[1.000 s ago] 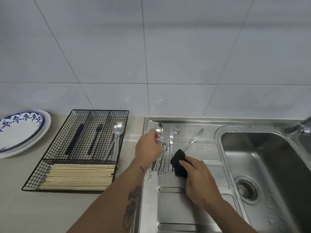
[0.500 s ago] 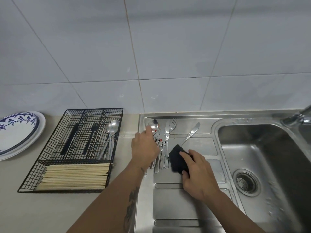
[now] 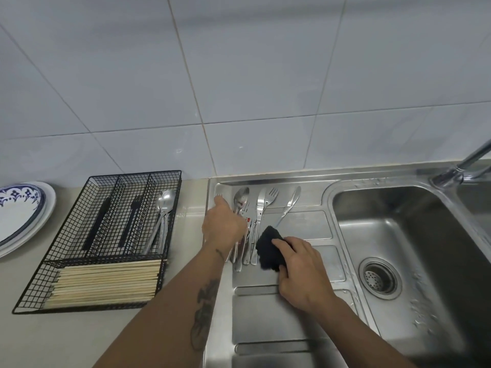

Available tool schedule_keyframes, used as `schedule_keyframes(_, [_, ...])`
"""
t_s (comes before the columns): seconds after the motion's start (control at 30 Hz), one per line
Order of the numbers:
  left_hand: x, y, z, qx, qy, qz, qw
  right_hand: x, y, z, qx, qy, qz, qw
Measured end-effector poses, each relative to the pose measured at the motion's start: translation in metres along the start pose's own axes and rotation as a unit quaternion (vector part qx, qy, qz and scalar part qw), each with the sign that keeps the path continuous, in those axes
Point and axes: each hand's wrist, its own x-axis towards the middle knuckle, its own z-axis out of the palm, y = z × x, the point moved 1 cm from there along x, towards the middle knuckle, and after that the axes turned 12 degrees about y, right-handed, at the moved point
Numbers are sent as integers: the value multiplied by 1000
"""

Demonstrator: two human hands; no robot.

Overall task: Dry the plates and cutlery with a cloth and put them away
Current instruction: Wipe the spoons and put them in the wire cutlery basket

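Head view: the left hand (image 3: pixel 222 226) has shifted slightly leftward along the row of wet cutlery (image 3: pixel 253 221) on the draining board (image 3: pixel 279 314), centre frame. Its fingers curl over the leftmost handles; whether they grip one cannot be told. A fork's tines (image 3: pixel 218 194) show beyond the knuckles. The right hand (image 3: pixel 303 272) stays clamped on the black cloth (image 3: pixel 268 248), touching the cutlery. Judgement: one piece is being selected for drying. The wire cutlery tray (image 3: pixel 170 181) and plates (image 3: pixel 24 216) sit at left.

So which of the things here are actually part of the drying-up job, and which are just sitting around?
Part of the job:
- black cloth, held by right hand
- cutlery on the drainer, left hand reaching into it
- wire cutlery basket
- plates

Just there:
- chopsticks
- tap
- sink bowl
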Motion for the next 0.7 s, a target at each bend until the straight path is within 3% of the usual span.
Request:
schedule_keyframes(0.33, [15,-5,-16,-172,-50,-123,976,-9,-1,0,-10,-4,-77,997])
schedule_keyframes(0.47, [14,-9,-28,-240,-114,-139,954,-12,3,-4,-1,18,-64,998])
schedule_keyframes(0.6, [-8,-13,-46,-238,-158,-116,951,-9,-3,-22,67,99,-1,993])
schedule_keyframes(0.7, [-38,-12,-57,-170,-166,-24,971,-7,-19,-44,95,184,-43,977])
